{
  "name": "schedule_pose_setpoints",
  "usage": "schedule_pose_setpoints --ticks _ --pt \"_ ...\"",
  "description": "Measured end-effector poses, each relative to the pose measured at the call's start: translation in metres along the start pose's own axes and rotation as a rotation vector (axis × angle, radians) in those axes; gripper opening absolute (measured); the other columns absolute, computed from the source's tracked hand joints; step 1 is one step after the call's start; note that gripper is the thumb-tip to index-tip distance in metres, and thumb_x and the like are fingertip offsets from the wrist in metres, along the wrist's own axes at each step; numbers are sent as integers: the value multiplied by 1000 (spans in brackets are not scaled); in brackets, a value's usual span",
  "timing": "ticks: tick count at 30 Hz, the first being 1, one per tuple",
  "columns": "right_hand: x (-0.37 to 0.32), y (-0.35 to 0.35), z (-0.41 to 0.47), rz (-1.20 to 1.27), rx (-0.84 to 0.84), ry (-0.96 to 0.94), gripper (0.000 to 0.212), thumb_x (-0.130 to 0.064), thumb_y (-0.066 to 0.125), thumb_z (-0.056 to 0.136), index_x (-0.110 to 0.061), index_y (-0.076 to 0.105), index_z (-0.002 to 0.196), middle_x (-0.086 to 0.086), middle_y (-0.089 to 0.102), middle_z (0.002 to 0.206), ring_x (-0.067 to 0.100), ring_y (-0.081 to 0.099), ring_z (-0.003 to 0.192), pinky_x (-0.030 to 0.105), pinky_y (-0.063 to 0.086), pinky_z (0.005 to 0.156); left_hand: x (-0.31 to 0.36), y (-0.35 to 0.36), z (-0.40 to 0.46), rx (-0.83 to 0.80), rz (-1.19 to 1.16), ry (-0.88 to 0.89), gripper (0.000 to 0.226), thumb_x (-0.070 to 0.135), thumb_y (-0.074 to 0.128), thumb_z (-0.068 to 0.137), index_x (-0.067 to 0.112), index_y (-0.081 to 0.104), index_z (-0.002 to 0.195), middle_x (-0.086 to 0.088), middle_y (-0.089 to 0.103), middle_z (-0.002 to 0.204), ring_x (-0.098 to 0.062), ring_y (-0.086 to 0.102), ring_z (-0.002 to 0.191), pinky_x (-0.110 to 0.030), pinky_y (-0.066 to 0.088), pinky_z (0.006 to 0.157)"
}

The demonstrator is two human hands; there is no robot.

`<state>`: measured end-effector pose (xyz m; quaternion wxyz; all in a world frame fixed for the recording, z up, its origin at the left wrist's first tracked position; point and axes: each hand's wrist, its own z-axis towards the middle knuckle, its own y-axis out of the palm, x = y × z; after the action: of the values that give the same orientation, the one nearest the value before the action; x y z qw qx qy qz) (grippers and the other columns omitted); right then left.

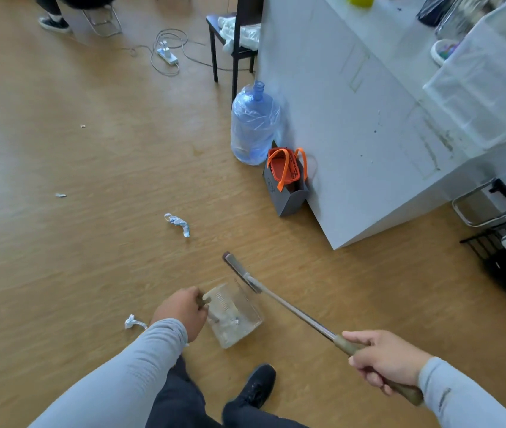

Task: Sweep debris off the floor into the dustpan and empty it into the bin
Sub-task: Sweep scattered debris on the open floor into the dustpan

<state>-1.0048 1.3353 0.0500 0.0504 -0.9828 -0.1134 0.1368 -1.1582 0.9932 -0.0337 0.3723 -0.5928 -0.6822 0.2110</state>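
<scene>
The clear dustpan (235, 316) sits low over the wooden floor (60, 257), just ahead of the person's dark shoe (257, 386), with pale scraps already lying inside it. The left hand (182, 312) curls its fingers around the dustpan's short handle at the pan's left edge. The right hand (382, 361) is clenched around the olive grip of the broom (288, 307), whose metal shaft runs up-left across the pan's far corner to a narrow head near the floor just beyond it.

The step in hand looks like gathering: some debris is collected, more is still out. A crumpled paper scrap (135, 322) lies just left of the left wrist, a twisted paper strip (179, 223) farther out, and small bits (60, 195) well beyond. The next move probably calls for swinging the broom head left to draw these toward the pan's mouth.

Open floor spreads to the left and ahead. To the right, the white cabinet (353, 134) corner, a grey gift bag (288, 193) and a water jug (254, 125) hem in the broom's swing. No bin is in view.
</scene>
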Motion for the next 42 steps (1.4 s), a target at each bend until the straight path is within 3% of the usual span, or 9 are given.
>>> schedule_pose_setpoints --ticks 5,10,22,27,30,33,35,37,42 --pt "-61 37 12 -113 99 -128 70 -5 56 89 -17 35 155 4 52 49 15 43 40 25 38 41 -37 -61 -4 97 -52 -65 26 35 60 94 21 62 116 5 70 107 -18 65 94 -32 54 84" --pt "-124 72 39 -38 134 -160 65 -8 56 80 -14 49 145 3 51 49 15 42 41 24 37 43 -93 -121 24 175 -120 -116 19 35 64 90 25 65 107 7 71 99 -18 66 90 -35 56 85" --pt "-321 167 120 -54 205 -127 76 0 53 85 -14 30 157 11 58 62 15 47 41 24 38 40 -229 -219 143 196 -157 -186 28 32 64 93 18 64 117 0 70 102 -20 60 88 -33 52 82" --pt "-391 208 171 -95 220 -73 49 -1 51 88 -10 53 136 12 55 63 17 45 41 22 36 43 -266 -228 186 161 -150 -207 30 30 62 95 16 62 121 -3 69 109 -20 58 89 -32 50 82" --pt "-417 231 198 -152 205 -23 37 0 46 90 -12 61 123 13 52 71 20 43 49 25 33 46 -278 -226 203 141 -128 -206 30 32 59 96 16 61 121 -3 68 112 -25 63 99 -34 51 81" --pt "-427 260 199 -311 161 -5 44 -1 48 89 -6 60 131 12 56 68 23 47 55 28 40 48 -286 -232 212 148 -111 -206 28 34 58 96 18 60 120 -2 67 112 -25 64 98 -32 49 76" --pt "-430 267 182 -394 69 27 57 -4 49 86 -19 52 141 12 56 68 25 49 58 30 42 50 -292 -236 216 146 -126 -206 28 34 58 96 20 59 120 -1 67 112 -25 64 96 -32 50 74" --pt "-437 247 161 -328 17 58 58 -5 54 88 -27 48 141 9 54 68 18 47 51 25 39 46 -295 -238 218 130 -145 -201 26 35 57 96 22 59 118 0 67 111 -24 65 93 -34 53 76" --pt "-440 201 109 -176 40 38 56 -3 59 93 -20 50 145 7 51 61 13 41 42 20 34 38 -298 -239 215 119 -149 -192 22 35 56 95 22 60 113 2 66 104 -23 66 88 -35 55 73"
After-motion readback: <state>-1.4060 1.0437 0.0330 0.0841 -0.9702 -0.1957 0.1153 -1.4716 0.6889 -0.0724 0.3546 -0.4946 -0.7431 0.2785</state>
